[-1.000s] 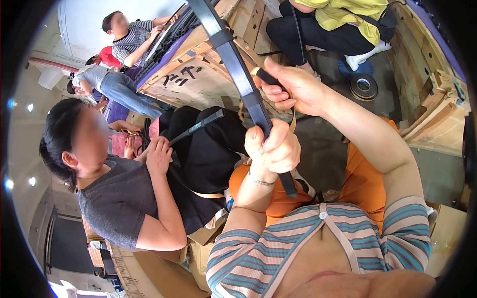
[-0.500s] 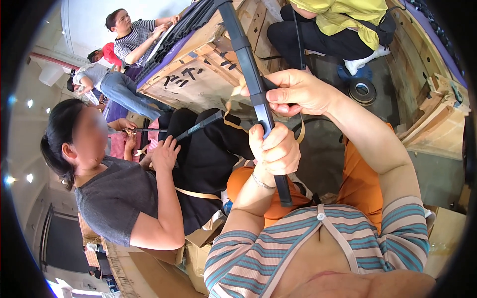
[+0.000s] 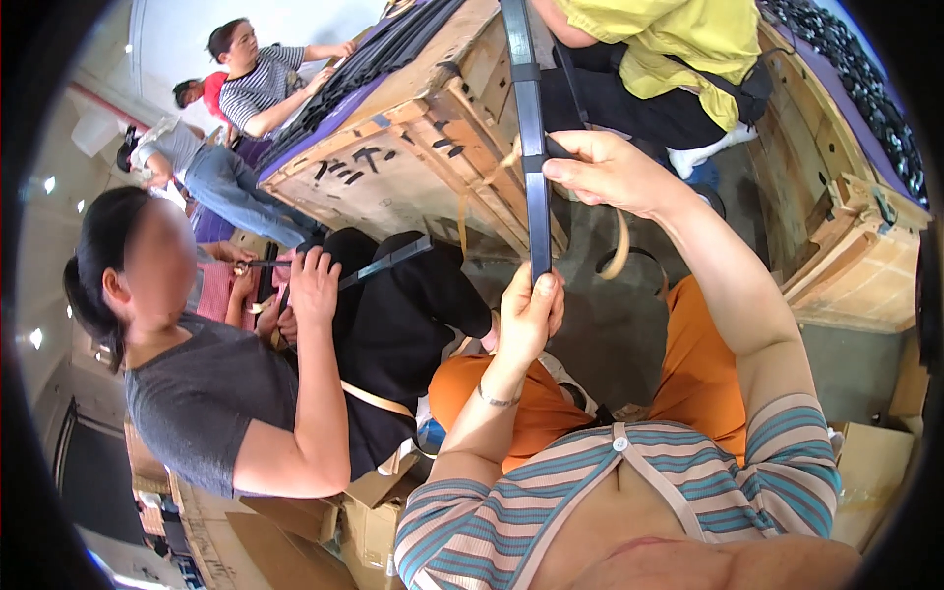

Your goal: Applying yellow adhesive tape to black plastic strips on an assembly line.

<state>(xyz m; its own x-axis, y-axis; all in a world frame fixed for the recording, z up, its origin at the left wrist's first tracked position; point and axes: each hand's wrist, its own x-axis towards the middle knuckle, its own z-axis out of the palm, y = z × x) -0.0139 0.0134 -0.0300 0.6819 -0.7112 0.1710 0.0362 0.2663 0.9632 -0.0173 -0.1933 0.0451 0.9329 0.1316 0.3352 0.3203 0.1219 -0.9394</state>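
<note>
Left hand [image 3: 529,310]: clamped on black bar [image 3: 533,216]
Right hand [image 3: 612,175]: pinching dark strip [image 3: 557,147] against it
Floor [image 3: 631,366]: grey-ish
Crates [image 3: 383,187]: proper chunky wood

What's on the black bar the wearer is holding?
Two dark bands cross the visible face of the black bar; the right hand is at the lower one. The stretch inside the left hand and the bar's far side are hidden.

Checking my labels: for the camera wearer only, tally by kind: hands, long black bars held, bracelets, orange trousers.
Hands: 2, left hand and right hand
Long black bar: 1
Bracelet: 1
Orange trousers: 1 pair
Total: 5
</note>
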